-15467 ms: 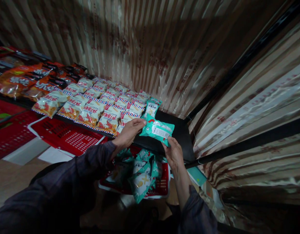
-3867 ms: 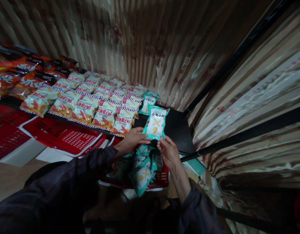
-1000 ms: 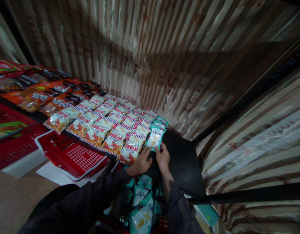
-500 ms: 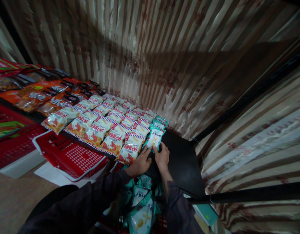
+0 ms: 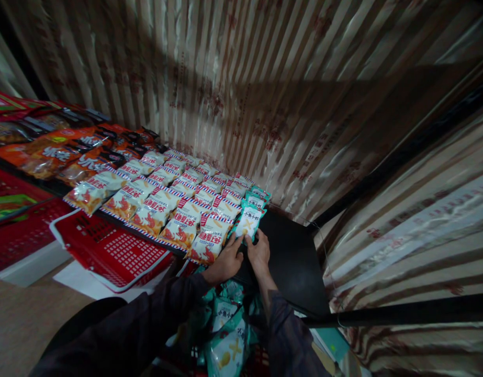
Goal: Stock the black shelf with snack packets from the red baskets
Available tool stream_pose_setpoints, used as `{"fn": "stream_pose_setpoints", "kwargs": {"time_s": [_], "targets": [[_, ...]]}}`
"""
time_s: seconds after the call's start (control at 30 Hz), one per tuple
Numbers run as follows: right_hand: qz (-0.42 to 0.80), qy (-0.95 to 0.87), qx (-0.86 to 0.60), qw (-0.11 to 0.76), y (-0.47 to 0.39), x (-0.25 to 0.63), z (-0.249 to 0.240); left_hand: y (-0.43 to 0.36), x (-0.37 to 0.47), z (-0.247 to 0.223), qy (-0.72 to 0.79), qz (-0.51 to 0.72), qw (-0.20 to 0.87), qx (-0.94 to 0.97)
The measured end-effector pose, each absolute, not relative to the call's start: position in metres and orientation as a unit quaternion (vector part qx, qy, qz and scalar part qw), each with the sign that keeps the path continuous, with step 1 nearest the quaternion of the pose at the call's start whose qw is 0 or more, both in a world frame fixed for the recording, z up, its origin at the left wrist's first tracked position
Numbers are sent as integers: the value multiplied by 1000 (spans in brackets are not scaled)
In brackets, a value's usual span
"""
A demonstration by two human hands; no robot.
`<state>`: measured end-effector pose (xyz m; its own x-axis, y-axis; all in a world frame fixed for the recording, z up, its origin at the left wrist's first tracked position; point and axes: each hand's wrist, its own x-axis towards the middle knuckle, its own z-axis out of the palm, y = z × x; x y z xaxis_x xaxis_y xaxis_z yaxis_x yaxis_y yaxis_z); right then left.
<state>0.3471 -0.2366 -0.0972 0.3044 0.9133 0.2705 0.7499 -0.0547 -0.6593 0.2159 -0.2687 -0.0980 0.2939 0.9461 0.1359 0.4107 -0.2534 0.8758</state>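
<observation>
A teal-and-white snack bag (image 5: 247, 220) lies at the right end of the bag rows, overlapping other teal bags (image 5: 256, 198) behind it. My left hand (image 5: 227, 259) grips its lower left edge, fingers bent toward the bag. On the lower right corner my right hand (image 5: 259, 252) pinches it with thumb and fingers. Just left of my hands are rows of white snack bags (image 5: 181, 222) with red lettering and striped edges. Below my wrists, more teal bags (image 5: 227, 348) lie heaped in a red basket, partly hidden by my sleeves.
The black shelf (image 5: 294, 262) continues right of my hands to a dark metal post (image 5: 367, 191). Orange snack bags (image 5: 88, 162) fill the shelf's left part. A red basket (image 5: 115, 246) with a white rim sits below the front edge. Striped sheeting (image 5: 225, 78) hangs behind.
Almost nothing differs. My right hand has shifted very slightly left at the bag's lower corner; the bag stays in place.
</observation>
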Motion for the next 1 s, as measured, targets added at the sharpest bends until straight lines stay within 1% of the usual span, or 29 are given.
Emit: {"fn": "stream_pose_setpoints", "kwargs": {"time_s": [0.4,0.57,0.67,0.83,1.0], "targets": [[110,-593,-705,372,-232,349,-98,-273,218,-87,489,334,389,705],[117,-597,-691,391,-232,351,-99,-274,216,-88,469,357,390,708],[135,-596,-683,400,-234,353,-98,-276,216,-85,477,344,391,708],[134,-595,-673,419,-249,353,-95,-279,217,-79,495,325,381,710],[110,-611,-649,439,-284,348,-88,-286,217,-74,495,335,373,710]]}}
